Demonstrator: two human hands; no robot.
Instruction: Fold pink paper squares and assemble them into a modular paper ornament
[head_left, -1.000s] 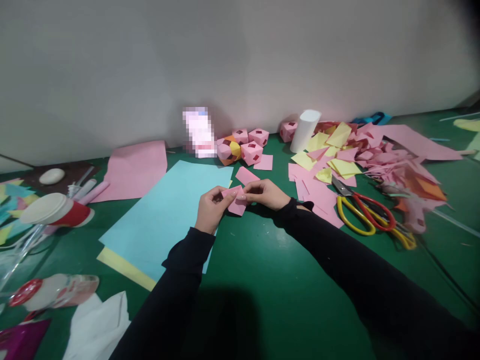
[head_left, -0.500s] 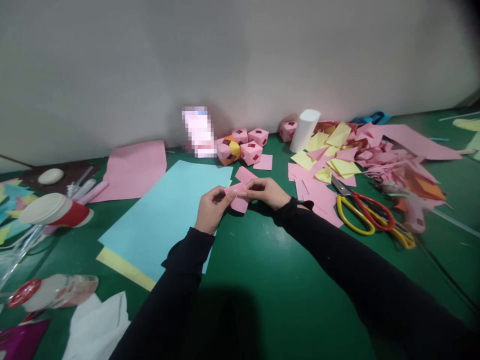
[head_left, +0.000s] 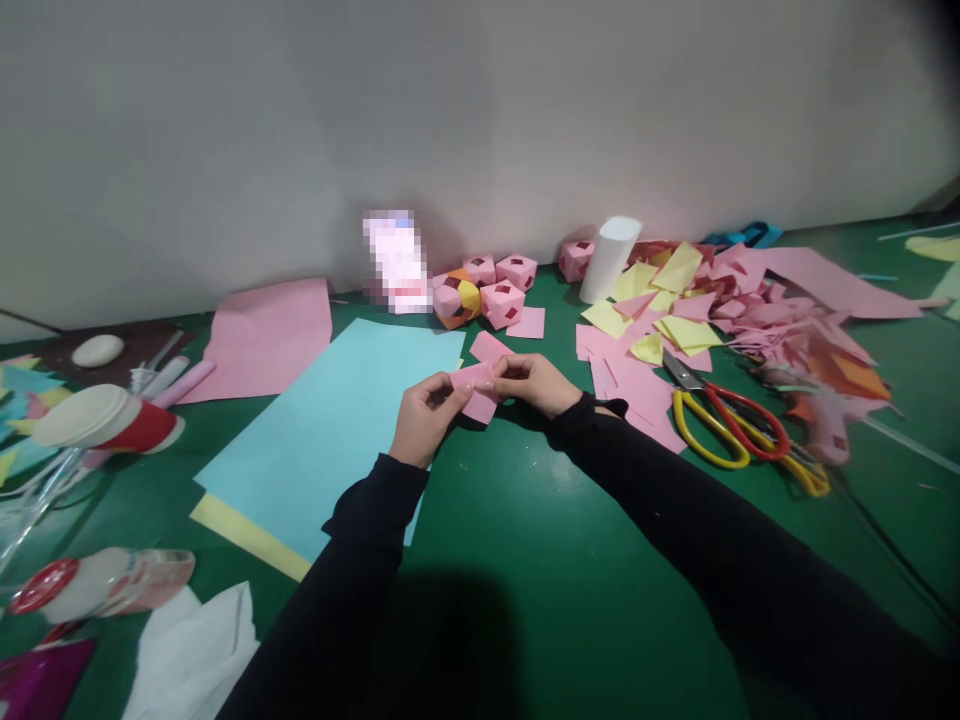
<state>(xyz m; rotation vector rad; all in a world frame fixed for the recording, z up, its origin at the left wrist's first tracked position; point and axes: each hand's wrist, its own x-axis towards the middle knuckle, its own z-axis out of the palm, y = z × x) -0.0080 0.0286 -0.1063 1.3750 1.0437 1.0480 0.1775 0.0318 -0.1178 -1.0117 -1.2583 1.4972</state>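
A small folded piece of pink paper (head_left: 479, 406) is pinched between both hands above the green table (head_left: 525, 560). My left hand (head_left: 426, 415) grips its left side with thumb and fingers. At its right side, my right hand (head_left: 536, 384) is closed in a pinch on the same piece. Just behind it lies a pink paper square (head_left: 490, 346), partly covered, and farther back another pink square (head_left: 527, 322). Folded pink paper shapes with dark openings (head_left: 502, 302) stand grouped by the wall, one of them with orange and yellow parts.
Blue sheets (head_left: 330, 430) lie left of the hands, with a pink sheet (head_left: 277, 335) behind. A phone (head_left: 399, 265) leans on the wall. On the right are scissors (head_left: 712, 415), a glue gun (head_left: 825, 425), a white roll (head_left: 609, 262) and paper scraps. A cup (head_left: 142, 425) and bottle (head_left: 105, 583) lie left.
Both hands keep their pinch on the pink paper, whose upper edge looks slightly flatter now. The view has shifted very slightly; nothing else has visibly moved.
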